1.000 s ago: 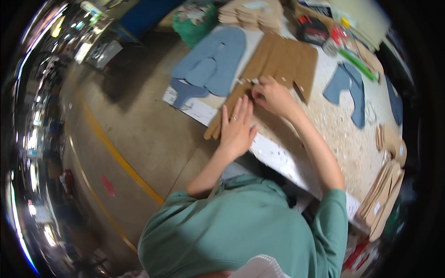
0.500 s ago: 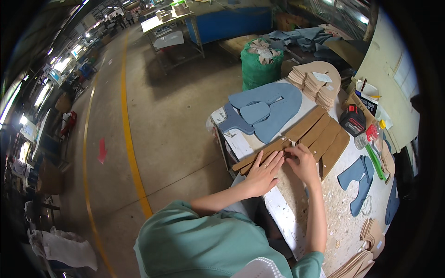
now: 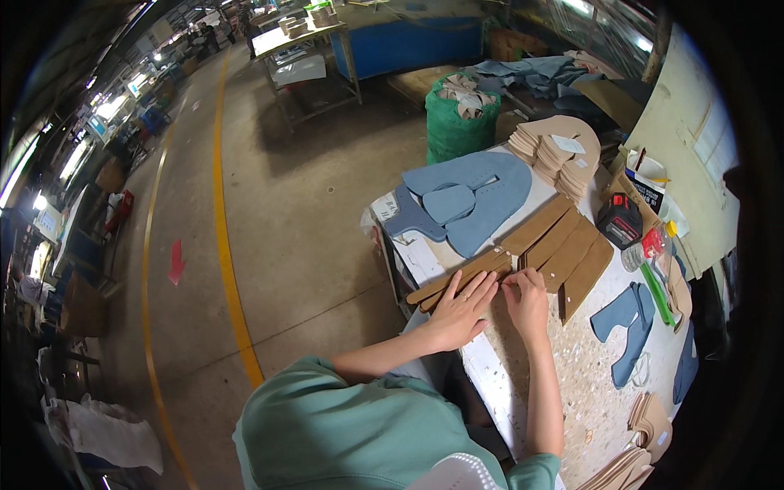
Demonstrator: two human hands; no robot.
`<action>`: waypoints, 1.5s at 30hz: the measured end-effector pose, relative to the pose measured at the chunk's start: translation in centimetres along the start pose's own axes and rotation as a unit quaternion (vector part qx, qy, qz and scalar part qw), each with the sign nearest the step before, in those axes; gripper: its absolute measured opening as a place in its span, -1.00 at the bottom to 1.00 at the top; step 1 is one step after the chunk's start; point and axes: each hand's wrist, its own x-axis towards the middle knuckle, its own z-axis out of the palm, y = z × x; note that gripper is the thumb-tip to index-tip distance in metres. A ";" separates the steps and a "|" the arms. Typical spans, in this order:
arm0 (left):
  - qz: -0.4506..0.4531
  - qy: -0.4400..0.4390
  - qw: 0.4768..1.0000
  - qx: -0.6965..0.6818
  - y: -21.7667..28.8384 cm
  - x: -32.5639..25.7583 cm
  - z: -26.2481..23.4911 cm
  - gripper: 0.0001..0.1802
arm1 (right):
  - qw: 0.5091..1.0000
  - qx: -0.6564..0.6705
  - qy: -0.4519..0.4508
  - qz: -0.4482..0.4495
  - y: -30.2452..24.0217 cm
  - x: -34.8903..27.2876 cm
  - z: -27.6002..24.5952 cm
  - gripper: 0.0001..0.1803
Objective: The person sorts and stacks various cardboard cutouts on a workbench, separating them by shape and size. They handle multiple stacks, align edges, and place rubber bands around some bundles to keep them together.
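Note:
My left hand [image 3: 460,315] lies flat, fingers stretched, over a row of narrow brown leather-like strips [image 3: 433,293] at the table's left edge. Close beside its fingertips, my right hand [image 3: 527,305] has thumb and fingers pinched together at the inner ends of those strips. Whatever it pinches is too small and hidden to make out. Wider brown panels [image 3: 569,258] spread out beyond and to the right of my right hand, with small white bits on them.
Blue-grey cut pieces [image 3: 482,192] lie at the table's far end, near stacked beige pieces [image 3: 563,147]. A black-and-red battery pack [image 3: 620,220] and a green-handled tool [image 3: 657,292] rest at the right. Beyond the table stands a green sack [image 3: 461,131].
My right hand has shifted slightly toward me and left, its fingers now pinched closer together. My left hand stays nearly in place on the strips.

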 end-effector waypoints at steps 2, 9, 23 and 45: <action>0.003 0.004 1.000 0.007 0.0 0.0 0.1 -0.22 | 0.999 -0.028 -0.027 0.007 -0.1 0.1 0.3 -0.96; -0.001 -0.004 1.000 0.015 -0.1 0.0 0.3 -0.27 | 0.998 -0.037 -0.052 0.029 -0.3 -0.2 1.4 -0.97; 0.000 0.014 1.000 0.015 0.0 -0.1 0.1 -0.22 | 0.997 -0.010 -0.022 0.079 -0.7 -0.2 0.7 -0.88; -0.011 0.016 1.000 0.011 0.2 0.0 0.2 -0.23 | 0.986 -0.157 -0.061 0.020 -1.3 0.6 0.9 -0.92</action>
